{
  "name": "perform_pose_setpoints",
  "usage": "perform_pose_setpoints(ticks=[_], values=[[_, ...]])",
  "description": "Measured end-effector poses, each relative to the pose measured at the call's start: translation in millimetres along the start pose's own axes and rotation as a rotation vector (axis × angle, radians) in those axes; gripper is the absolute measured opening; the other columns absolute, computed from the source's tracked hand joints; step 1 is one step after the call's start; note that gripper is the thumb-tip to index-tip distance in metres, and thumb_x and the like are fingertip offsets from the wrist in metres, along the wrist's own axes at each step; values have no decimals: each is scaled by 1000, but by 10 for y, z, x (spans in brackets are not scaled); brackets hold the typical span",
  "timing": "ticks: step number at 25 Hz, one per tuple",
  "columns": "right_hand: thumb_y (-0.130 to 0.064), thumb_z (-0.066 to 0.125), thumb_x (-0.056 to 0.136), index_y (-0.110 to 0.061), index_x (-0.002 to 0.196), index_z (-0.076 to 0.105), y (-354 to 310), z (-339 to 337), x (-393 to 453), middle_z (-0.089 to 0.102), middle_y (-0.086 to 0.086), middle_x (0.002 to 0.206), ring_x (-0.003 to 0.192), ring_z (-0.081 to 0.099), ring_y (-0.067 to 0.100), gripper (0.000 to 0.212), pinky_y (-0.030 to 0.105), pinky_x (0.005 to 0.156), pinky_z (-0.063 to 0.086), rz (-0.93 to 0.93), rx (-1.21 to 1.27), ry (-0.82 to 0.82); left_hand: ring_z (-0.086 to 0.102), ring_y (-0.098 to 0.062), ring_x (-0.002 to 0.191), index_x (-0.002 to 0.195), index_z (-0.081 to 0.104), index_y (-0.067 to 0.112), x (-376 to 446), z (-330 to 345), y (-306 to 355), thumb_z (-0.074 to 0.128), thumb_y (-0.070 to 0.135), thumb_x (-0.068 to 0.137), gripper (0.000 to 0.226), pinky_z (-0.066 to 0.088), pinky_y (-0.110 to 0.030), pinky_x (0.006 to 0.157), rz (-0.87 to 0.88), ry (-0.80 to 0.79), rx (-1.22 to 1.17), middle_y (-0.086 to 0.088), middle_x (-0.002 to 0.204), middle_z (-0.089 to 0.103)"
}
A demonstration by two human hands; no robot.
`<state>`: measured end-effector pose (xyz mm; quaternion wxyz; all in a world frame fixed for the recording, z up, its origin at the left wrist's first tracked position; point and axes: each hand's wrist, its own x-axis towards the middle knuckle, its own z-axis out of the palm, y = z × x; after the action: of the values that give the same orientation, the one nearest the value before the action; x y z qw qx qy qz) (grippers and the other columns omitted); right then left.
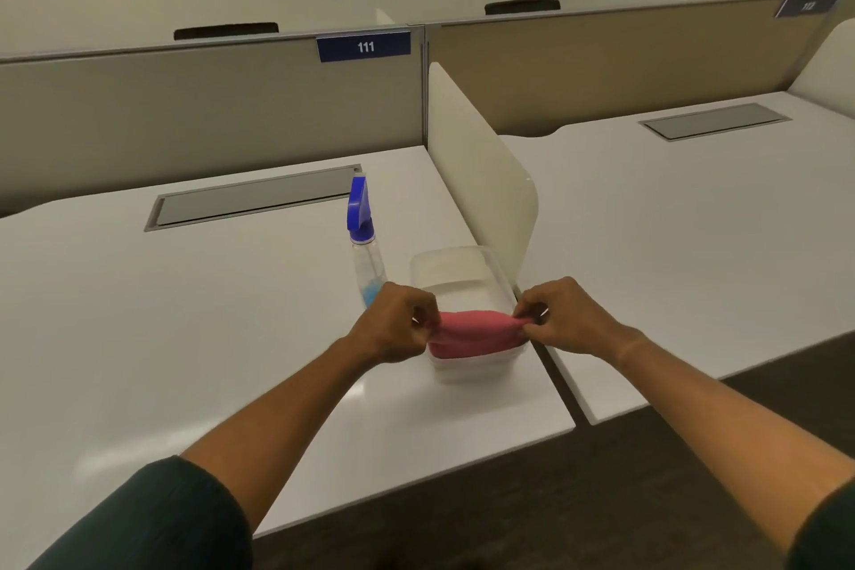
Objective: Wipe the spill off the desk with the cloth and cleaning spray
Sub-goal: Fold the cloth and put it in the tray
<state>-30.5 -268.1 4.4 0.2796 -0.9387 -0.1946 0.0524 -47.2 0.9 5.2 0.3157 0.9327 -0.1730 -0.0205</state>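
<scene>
A pink cloth (472,331) is stretched between both hands over the near end of a clear plastic box (458,266) on the white desk (185,315). My left hand (398,322) pinches the cloth's left end, and my right hand (562,315) pinches its right end. A clear spray bottle (363,241) with a blue trigger head stands upright just left of the box, behind my left hand. I see no spill on the desk surface.
A white divider panel (481,162) rises right behind the box, separating this desk from the neighbouring desk (694,222). A grey cable hatch (254,199) lies at the back. Beige partitions stand behind. Dark floor shows below the desk's front edge.
</scene>
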Motion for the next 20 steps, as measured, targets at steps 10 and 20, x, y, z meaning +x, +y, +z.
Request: perform_pose_setpoints(ticks=[10,20], values=[[-22,81,76,-23,89,78,158,-62,145,73,-7,82,77,66,7,14,21,74,52,-35,-122,-191,70,-15,84,94,75,10,20,105,144,74,4,77,18,58,-28,84,-94,-138,67,-5,93,75],[-34,79,78,-19,112,74,158,-41,124,75,-1,102,85,64,9,38,15,76,49,-48,-146,-239,67,-15,87,98,73,12,19,150,89,77,17,78,22,58,-31,86,-85,-176,97,-4,98,73]])
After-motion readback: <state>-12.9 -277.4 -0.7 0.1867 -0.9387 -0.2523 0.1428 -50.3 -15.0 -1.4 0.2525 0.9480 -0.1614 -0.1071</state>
